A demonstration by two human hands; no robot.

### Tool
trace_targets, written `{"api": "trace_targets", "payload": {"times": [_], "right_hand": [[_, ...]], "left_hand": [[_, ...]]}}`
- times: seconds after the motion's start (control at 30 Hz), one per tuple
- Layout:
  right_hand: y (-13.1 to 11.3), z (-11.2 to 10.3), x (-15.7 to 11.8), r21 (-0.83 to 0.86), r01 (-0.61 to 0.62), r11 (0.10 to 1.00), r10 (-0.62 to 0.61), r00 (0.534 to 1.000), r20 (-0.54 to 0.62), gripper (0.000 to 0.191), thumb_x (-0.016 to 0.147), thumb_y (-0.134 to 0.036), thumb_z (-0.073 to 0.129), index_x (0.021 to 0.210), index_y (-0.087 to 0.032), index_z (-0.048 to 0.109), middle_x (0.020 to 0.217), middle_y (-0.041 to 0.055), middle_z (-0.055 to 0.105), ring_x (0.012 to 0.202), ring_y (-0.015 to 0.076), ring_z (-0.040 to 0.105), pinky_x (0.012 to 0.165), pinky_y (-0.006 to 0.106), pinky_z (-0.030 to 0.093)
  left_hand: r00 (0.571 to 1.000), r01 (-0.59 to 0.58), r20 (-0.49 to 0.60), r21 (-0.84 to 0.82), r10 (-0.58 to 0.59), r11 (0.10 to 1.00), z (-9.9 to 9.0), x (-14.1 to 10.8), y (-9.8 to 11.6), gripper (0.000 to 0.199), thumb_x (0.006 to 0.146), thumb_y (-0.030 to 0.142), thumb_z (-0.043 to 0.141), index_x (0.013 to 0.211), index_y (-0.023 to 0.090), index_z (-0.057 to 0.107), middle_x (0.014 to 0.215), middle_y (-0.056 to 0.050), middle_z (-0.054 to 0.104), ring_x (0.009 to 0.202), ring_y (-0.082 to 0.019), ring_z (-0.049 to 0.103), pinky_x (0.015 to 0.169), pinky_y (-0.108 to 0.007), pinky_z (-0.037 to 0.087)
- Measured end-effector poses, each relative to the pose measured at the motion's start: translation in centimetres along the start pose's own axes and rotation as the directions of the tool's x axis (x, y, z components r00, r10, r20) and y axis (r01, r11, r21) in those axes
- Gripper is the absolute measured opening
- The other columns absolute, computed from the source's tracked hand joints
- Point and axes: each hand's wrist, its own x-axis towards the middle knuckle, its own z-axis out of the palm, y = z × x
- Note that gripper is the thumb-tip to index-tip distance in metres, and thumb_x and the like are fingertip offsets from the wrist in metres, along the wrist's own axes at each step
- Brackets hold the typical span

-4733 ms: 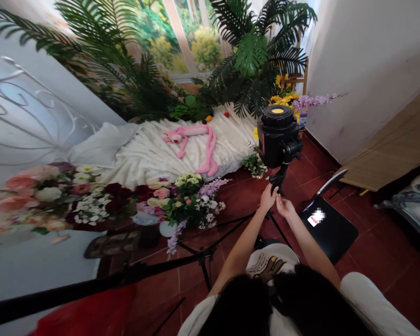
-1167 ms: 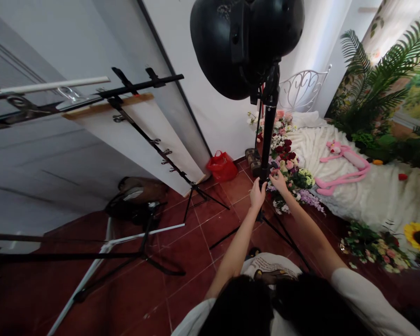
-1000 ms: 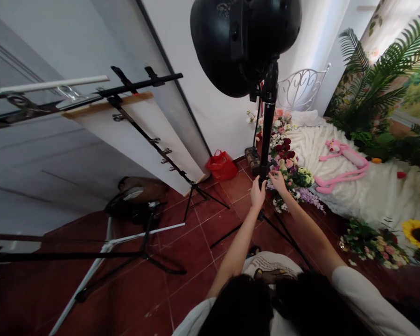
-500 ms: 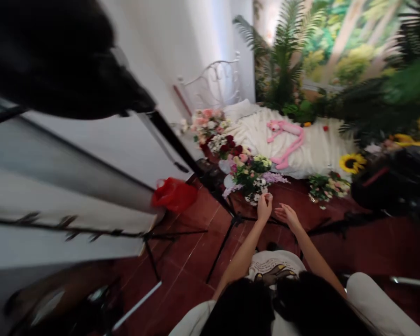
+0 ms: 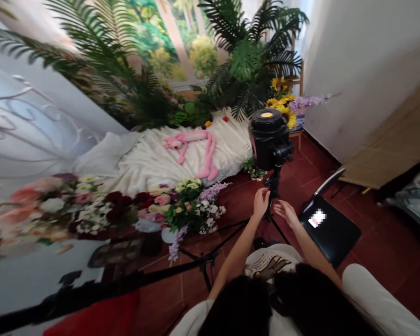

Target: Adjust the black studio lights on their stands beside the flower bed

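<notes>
My left hand (image 5: 262,202) is raised in front of my body, its fingers loosely bent, with nothing visible in it. To its right, my right hand (image 5: 287,213) has its fingers stretched toward the left hand; it appears to hold nothing. A small gap separates the two hands. Just beyond them in view stands a black studio light (image 5: 268,137) on a stand (image 5: 274,179). Whether either hand touches the stand I cannot tell. Left of the hands is a bunch of artificial flowers (image 5: 185,210).
A pink plush toy (image 5: 194,137) lies on a white fur blanket (image 5: 143,158). Palm fronds (image 5: 245,51) rise behind it. A black chair (image 5: 332,233) is at right. A black pole (image 5: 126,284) crosses the lower left above a red bag (image 5: 98,317). Sunflowers (image 5: 282,105) stand behind the light.
My view has swung to the right, so the flowers and bed now sit farther left and the studio light and chair show fully. Both hands stay raised; the left hand's fingers look looser.
</notes>
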Motion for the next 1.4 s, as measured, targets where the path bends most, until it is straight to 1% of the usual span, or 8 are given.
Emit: {"api": "trace_targets", "payload": {"times": [0.2, 0.47, 0.63, 0.73, 0.83, 1.0, 1.2, 1.4], "right_hand": [[-1.8, -0.4, 0.7, 0.084, -0.086, 0.993, 0.085, 0.996, 0.020, 0.032, 0.091, -0.045, 0.042, 0.095, -0.017, 0.057, 0.082, 0.0078, 0.072, 0.076, 0.0157, 0.070, 0.076, 0.031, 0.056], [-4.3, 1.0, 2.4, 0.058, -0.170, 0.984, 0.165, 0.982, 0.091, 0.011, 0.081, -0.025, 0.062, 0.081, -0.013, 0.061, 0.074, 0.0085, 0.071, 0.068, 0.0134, 0.069, 0.073, 0.025, 0.056], [-4.7, 1.1, 2.2, -0.238, 0.133, 0.962, -0.134, 0.991, 0.011, 0.027, 0.065, -0.023, 0.075, 0.084, -0.019, 0.056, 0.069, -0.0013, 0.066, 0.067, 0.0139, 0.066, 0.072, 0.029, 0.056], [-4.8, 1.3, 1.3, -0.521, 0.432, 0.737, -0.453, 0.887, 0.094, 0.031, 0.062, -0.023, 0.075, 0.087, -0.023, 0.057, 0.079, -0.0029, 0.065, 0.077, 0.0143, 0.064, 0.081, 0.031, 0.052], [-5.0, 1.8, 0.5, -0.596, 0.546, 0.589, -0.569, 0.804, 0.175, 0.034, 0.067, -0.025, 0.071, 0.099, -0.023, 0.059, 0.095, 0.0018, 0.064, 0.091, 0.0162, 0.061, 0.090, 0.032, 0.047], [-5.2, 3.6, 0.9, -0.560, 0.596, 0.576, -0.629, 0.761, 0.162, 0.038, 0.071, -0.032, 0.066, 0.107, -0.021, 0.060, 0.115, 0.0087, 0.060, 0.108, 0.0220, 0.054, 0.101, 0.037, 0.039], [-7.2, 6.6, 2.3, -0.633, 0.571, 0.523, -0.650, 0.747, 0.136, 0.024, 0.068, -0.035, 0.067, 0.086, -0.019, 0.063, 0.091, 0.0069, 0.064, 0.086, 0.0221, 0.058, 0.087, 0.035, 0.046], [-14.5, 10.1, 0.1, -0.615, 0.706, 0.353, -0.773, 0.590, 0.234, 0.029, 0.070, -0.038, 0.068, 0.088, -0.016, 0.065, 0.086, 0.0045, 0.065, 0.081, 0.0192, 0.059, 0.079, 0.030, 0.048]], "left_hand": [[0.990, 0.023, 0.136, 0.011, -0.025, 1.000, 1.3, 0.6, -0.3, 0.040, 0.092, 0.045, 0.032, 0.116, 0.018, 0.051, 0.116, -0.011, 0.057, 0.112, -0.019, 0.052, 0.100, -0.038, 0.039], [0.978, 0.036, 0.204, 0.080, -0.052, 0.996, 2.0, 2.0, 0.2, 0.037, 0.088, 0.050, 0.040, 0.091, 0.017, 0.056, 0.086, -0.007, 0.061, 0.083, -0.017, 0.059, 0.078, -0.031, 0.046], [0.980, 0.045, 0.193, 0.060, -0.056, 0.997, 2.4, 2.3, 0.1, 0.035, 0.086, 0.050, 0.045, 0.082, 0.017, 0.056, 0.079, -0.005, 0.061, 0.075, -0.015, 0.059, 0.073, -0.028, 0.046], [0.979, 0.045, 0.196, 0.042, -0.053, 0.998, 2.2, 2.2, 0.2, 0.034, 0.087, 0.048, 0.045, 0.083, 0.017, 0.056, 0.081, -0.006, 0.062, 0.077, -0.016, 0.060, 0.074, -0.029, 0.046], [0.977, 0.054, 0.205, 0.039, -0.061, 0.998, 2.1, 2.2, 0.3, 0.032, 0.087, 0.046, 0.045, 0.085, 0.017, 0.057, 0.083, -0.007, 0.063, 0.079, -0.017, 0.061, 0.074, -0.030, 0.047], [0.976, 0.035, 0.216, 0.030, -0.040, 0.999, 2.3, 2.0, 0.2, 0.021, 0.088, 0.036, 0.048, 0.096, 0.018, 0.056, 0.096, -0.009, 0.065, 0.089, -0.019, 0.062, 0.080, -0.032, 0.048], [0.973, 0.117, 0.203, -0.027, -0.109, 0.993, 2.6, 1.6, 0.3, 0.034, 0.086, 0.024, 0.048, 0.119, 0.019, 0.041, 0.109, -0.011, 0.064, 0.098, -0.020, 0.063, 0.083, -0.034, 0.049], [0.987, 0.078, 0.145, -0.037, -0.072, 0.996, 2.1, 1.7, 1.7, 0.038, 0.090, 0.037, 0.043, 0.125, 0.023, 0.040, 0.120, -0.009, 0.059, 0.107, -0.020, 0.059, 0.089, -0.035, 0.047]]}}
